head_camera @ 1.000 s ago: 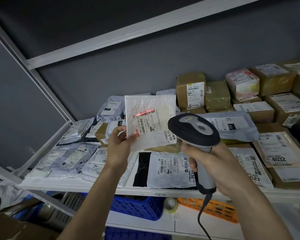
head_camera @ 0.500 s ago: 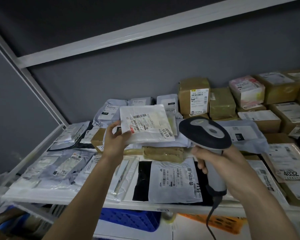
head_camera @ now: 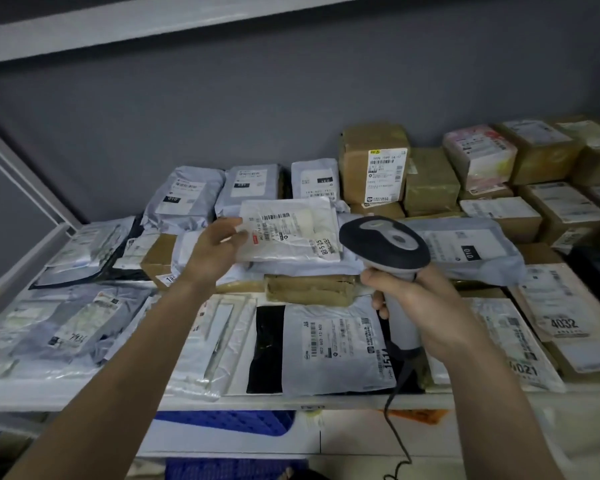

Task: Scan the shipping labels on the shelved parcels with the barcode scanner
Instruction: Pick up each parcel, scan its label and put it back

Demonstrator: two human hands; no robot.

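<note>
A white padded parcel [head_camera: 291,228] with a barcode label lies nearly flat on top of a pile of mailers in the middle of the shelf. My left hand [head_camera: 213,249] pinches its left edge, thumb on top. My right hand [head_camera: 426,310] grips the handle of a grey and black barcode scanner [head_camera: 385,244], whose head hangs just right of the parcel; no red scan line shows. Its cable [head_camera: 397,410] drops below the shelf. A grey mailer marked 1514 [head_camera: 336,344] lies at the shelf front.
Grey poly mailers [head_camera: 184,199] fill the white shelf [head_camera: 84,396] on the left and at the back. Taped brown boxes [head_camera: 373,164] are stacked at the back right, flat labelled parcels [head_camera: 561,306] at the right. Blue crates [head_camera: 229,420] sit below. A shelf beam [head_camera: 118,26] crosses overhead.
My left hand has lowered the white parcel from upright in front of the scanner down onto the pile. The red scan line is gone. The scanner stays in my right hand.
</note>
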